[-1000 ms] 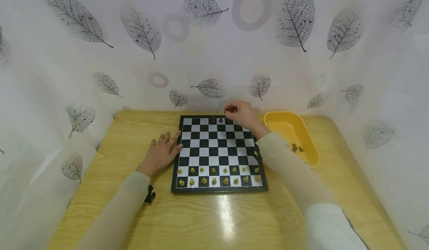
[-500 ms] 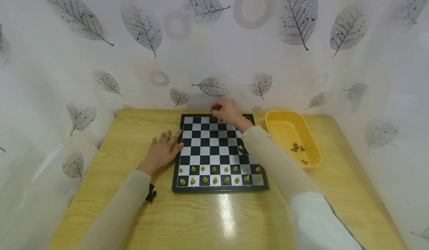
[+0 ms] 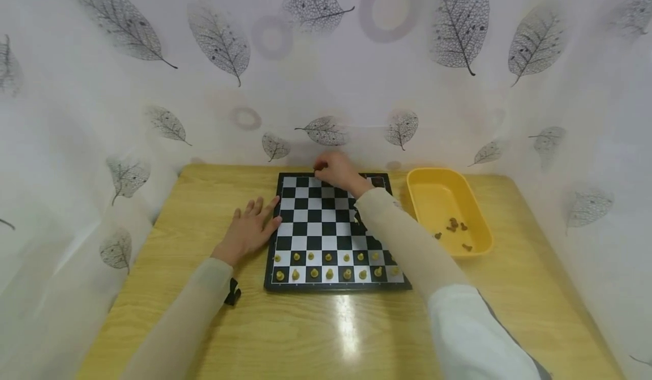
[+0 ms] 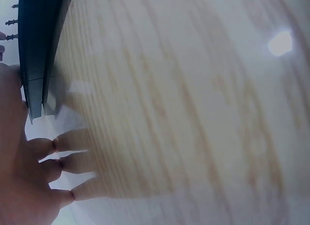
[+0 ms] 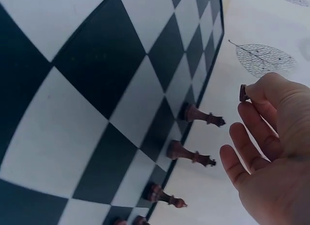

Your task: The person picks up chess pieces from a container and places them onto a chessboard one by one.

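The chessboard [image 3: 314, 216] lies flat on the table, with two rows of yellowish chess pieces [image 3: 329, 273] along its near side. My right hand [image 3: 338, 171] is over the board's far edge. In the right wrist view its thumb and index finger pinch a dark brown chess piece [image 5: 243, 93]; only the base shows. Close to the fingers, brown pieces stand on the far row, among them a king [image 5: 191, 153] and a bishop [image 5: 166, 196]. My left hand [image 3: 248, 233] rests at the board's left edge, fingers spread, with thumb and index fingertip touching the frame.
To the board's right stands a yellow tray [image 3: 485, 221] with several loose brown pieces [image 3: 452, 225] inside. Under everything is a light wood table [image 3: 300, 334]. A white leaf-patterned curtain [image 3: 219, 136] encloses the back and both sides.
My right hand has moved left along the far edge of the board, holding the brown chess piece. The left hand has stayed at the board's left edge.
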